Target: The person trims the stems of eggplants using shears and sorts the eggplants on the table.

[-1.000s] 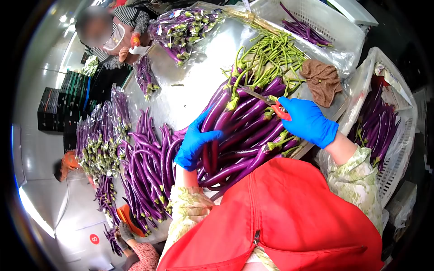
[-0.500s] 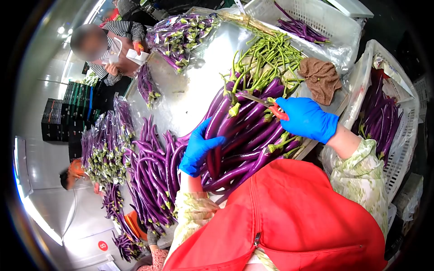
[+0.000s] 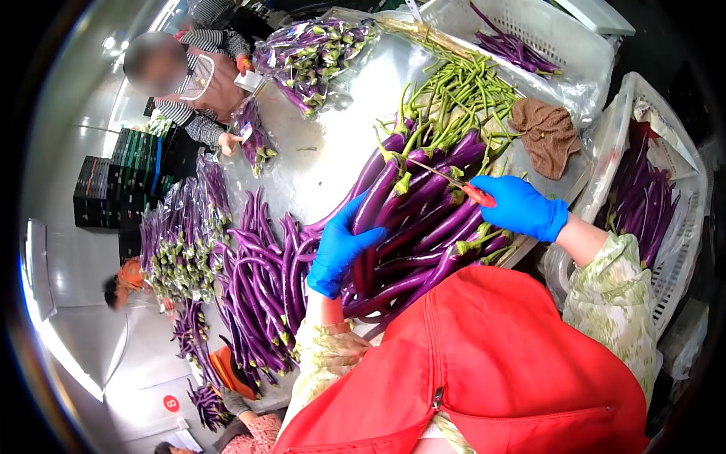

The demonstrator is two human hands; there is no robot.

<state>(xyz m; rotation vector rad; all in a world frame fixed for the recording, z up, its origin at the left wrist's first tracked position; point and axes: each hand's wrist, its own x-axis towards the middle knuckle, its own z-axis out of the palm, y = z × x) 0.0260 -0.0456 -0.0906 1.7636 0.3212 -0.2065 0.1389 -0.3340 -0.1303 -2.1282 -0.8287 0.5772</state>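
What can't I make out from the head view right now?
All in the head view:
- Left hand: finger ends, thumb aside, behind the held eggplant.
- Scissors: handles mostly covered by the right hand.
- White label: print too small.
- Pink sleeve: wearer cut off by the bottom edge.

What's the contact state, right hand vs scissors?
Touching. The head view shows the gloved right hand closed on the scissors, fingers over the red handles.

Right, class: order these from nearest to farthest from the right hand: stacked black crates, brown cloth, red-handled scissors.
1. Red-handled scissors: held in the right hand.
2. Brown cloth: just beyond that hand.
3. Stacked black crates: far off, left.
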